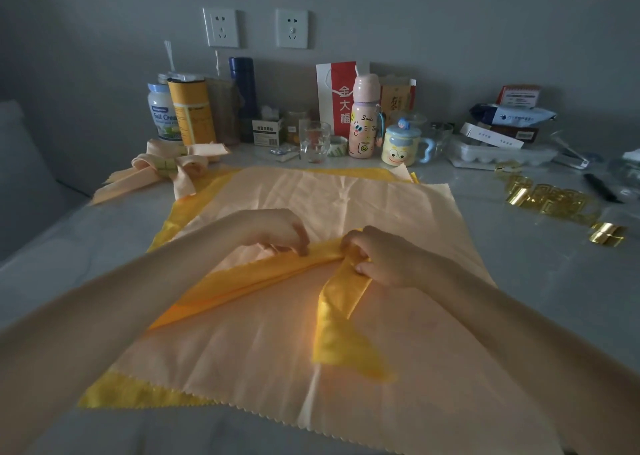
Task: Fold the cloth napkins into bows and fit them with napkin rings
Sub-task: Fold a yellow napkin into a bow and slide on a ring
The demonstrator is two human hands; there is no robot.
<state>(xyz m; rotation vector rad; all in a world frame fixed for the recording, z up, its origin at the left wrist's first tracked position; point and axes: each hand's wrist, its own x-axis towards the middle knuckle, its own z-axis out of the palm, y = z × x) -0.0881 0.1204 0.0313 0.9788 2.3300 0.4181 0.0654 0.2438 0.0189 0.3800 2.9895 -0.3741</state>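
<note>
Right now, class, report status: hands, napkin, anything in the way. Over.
Left hand pinches yellow napkin mid-strip; right hand grips its turned-down end. Gold napkin rings lie off right, untouched. Nothing blocking.

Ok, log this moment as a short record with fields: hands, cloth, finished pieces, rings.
left hand: pinches the yellow napkin at its middle
right hand: grips the same strip, one end bent toward the camera
underneath: peach napkin, spread flat
finished bows: peach, far left
napkin rings: gold, loose on the table, far right
</note>
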